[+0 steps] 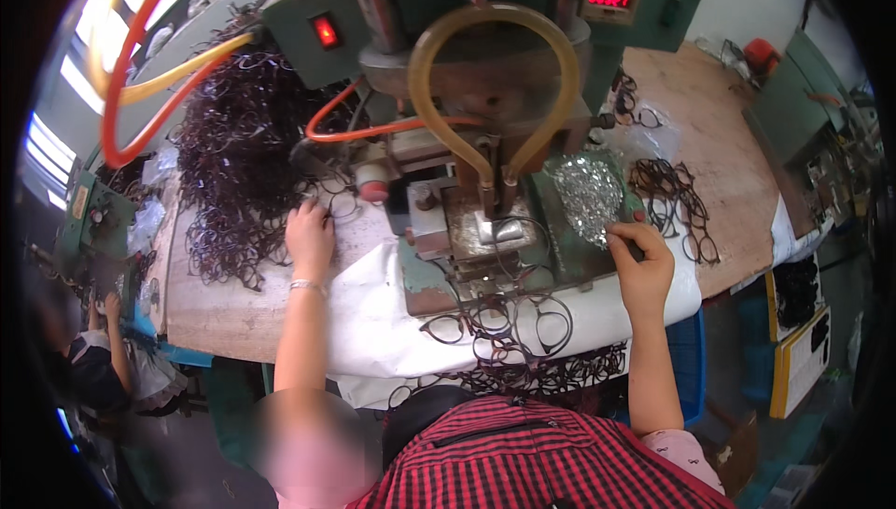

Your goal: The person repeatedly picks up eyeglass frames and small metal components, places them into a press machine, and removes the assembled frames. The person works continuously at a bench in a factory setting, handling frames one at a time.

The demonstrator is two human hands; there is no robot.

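Apron: a red-and-black checked apron (532, 444) is filling the nearest part of the view.
Lap side: a row of dark glasses frames (551, 374) is lying just beyond it.
Front edge: several loose frames (495, 327) are lying over a white sheet (373, 304), between the forearms, apart from both hands.
Handling: the frames are looking light, thin and springy, probably smooth and weakest at the nose bridge (tangling may be the bigger nuisance); a rim is seeming the safest hold.
Right hand: the right hand (644, 262) is bending in at the near edge of the silver bits (586, 196), thumb and forefinger close together; whether they are pinching a bit, I cannot tell.
Silver bits: they are lying just beyond those fingertips, looking tiny, hard and perhaps slippery, suiting a fingertip pinch.
Left hand: the left hand (310, 240) is resting over the table (224, 318), a single frame (343, 209) lying beside its fingertips, to their right; whether it is grasping anything, I cannot tell.
Heap: a tangled heap of frames (243, 136) is rising beyond the left hand.
Machine: a press (495, 80) is standing between and beyond both hands.
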